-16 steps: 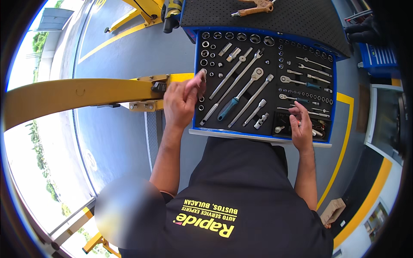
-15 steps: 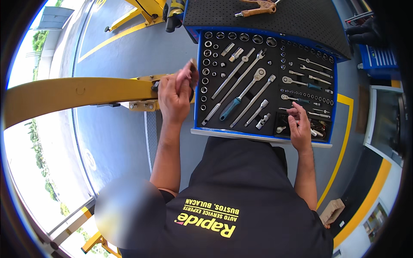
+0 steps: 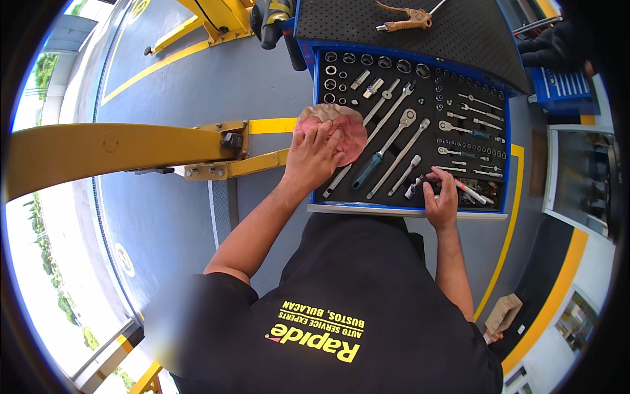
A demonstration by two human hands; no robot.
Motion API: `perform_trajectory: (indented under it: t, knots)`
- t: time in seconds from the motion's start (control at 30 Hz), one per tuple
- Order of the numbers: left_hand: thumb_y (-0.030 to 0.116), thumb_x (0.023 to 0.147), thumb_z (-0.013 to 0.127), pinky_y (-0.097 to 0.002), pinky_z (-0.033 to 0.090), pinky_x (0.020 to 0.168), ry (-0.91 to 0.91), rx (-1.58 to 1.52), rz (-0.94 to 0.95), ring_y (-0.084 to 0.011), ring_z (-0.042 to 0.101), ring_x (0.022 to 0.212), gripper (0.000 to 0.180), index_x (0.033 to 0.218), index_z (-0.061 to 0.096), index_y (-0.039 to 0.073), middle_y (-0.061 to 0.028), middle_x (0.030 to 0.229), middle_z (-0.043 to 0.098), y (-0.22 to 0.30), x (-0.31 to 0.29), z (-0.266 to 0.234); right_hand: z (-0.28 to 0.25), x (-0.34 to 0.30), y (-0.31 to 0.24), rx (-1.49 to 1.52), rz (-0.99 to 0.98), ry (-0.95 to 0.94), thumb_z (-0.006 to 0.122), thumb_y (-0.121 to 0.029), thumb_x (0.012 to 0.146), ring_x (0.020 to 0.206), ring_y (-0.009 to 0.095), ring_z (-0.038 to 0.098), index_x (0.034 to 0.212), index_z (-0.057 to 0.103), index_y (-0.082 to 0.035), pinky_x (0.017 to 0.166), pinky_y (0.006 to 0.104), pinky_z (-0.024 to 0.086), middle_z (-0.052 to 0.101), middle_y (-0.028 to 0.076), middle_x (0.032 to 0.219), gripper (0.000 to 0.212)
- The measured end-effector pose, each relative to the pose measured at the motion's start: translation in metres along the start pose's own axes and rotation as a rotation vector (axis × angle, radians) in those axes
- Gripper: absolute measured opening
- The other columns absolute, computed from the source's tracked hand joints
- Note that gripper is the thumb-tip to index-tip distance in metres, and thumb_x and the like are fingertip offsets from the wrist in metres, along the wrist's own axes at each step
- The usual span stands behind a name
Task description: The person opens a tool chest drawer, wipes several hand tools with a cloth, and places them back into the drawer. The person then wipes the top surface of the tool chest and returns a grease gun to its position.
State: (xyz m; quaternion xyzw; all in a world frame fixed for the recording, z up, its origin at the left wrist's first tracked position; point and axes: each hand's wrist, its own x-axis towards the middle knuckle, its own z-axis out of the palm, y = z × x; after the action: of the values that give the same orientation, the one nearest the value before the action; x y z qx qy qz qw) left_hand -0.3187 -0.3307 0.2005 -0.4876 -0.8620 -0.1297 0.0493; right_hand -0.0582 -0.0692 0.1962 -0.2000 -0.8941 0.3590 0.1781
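My left hand (image 3: 314,156) presses a round pink cloth (image 3: 352,136) down over the left side of an open tool drawer (image 3: 394,211). Its fingers are bent into the cloth, which hides some of the sockets and part of a long bar. At the drawer's front, my right hand (image 3: 442,200) hovers by the small-parts compartment (image 3: 493,186), thumb and fingers apart, nothing seen in them. A chrome universal joint (image 3: 413,189) lies just left of it. Between the hands are a ratchet with a teal grip (image 3: 377,161) and an extension bar (image 3: 400,157), set in black foam.
On the cabinet's perforated black top (image 3: 453,26) lies an orange-brown air blow gun (image 3: 407,21). A yellow lift arm (image 3: 118,148) reaches in from the left beside the drawer. Another blue cabinet (image 3: 564,92) stands at the far right, near a person in dark clothing (image 3: 554,49).
My left hand has swung right and down with the cloth, from beside the drawer onto the sockets, and the cloth is now spread out. My right hand has moved slightly left and nearer me.
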Motion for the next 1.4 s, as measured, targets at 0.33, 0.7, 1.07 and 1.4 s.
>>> perform_trajectory:
  t: [0.33,0.7,1.07,1.4]
  knots:
    - [0.038,0.096,0.073,-0.049,0.052,0.09,-0.115,-0.273,-0.423,-0.0354,0.062,0.111,0.037,0.121,0.067,0.011,-0.013,0.12,0.063,-0.001,0.076,-0.006,0.001,0.004,-0.012,-0.047,-0.05,-0.017,0.077,-0.012,0.088,0.101,0.03,0.066,0.132,0.061,-0.004,0.094,0.043,0.051,0.068,0.011,0.107,0.048]
    - [0.027,0.096,0.064,-0.0521,0.058,0.088,0.054,-0.03,-0.015,-0.0355,0.067,0.112,0.031,0.121,0.068,0.009,-0.014,0.116,0.068,0.008,0.148,0.056,-0.001,0.001,-0.013,-0.094,-0.032,-0.046,0.079,-0.015,0.086,0.101,0.032,0.064,0.129,0.062,-0.007,0.092,0.0453,0.05,0.068,0.009,0.105,0.047]
    - [0.03,0.099,0.064,-0.0519,0.052,0.097,0.085,-0.055,0.009,-0.0346,0.069,0.114,0.034,0.128,0.069,0.015,-0.0131,0.121,0.071,0.016,0.17,0.059,-0.003,0.008,-0.013,-0.173,-0.111,-0.09,0.08,-0.017,0.083,0.102,0.031,0.061,0.129,0.061,-0.008,0.092,0.0448,0.048,0.064,0.008,0.105,0.051]
    - [0.032,0.103,0.057,-0.0548,0.055,0.094,-0.036,0.077,-0.108,-0.0357,0.076,0.102,0.029,0.12,0.069,0.011,-0.014,0.112,0.077,0.022,0.189,0.058,-0.005,0.012,-0.016,-0.212,-0.05,-0.153,0.081,-0.023,0.081,0.109,0.031,0.059,0.127,0.063,-0.008,0.094,0.0437,0.046,0.062,0.008,0.11,0.052]
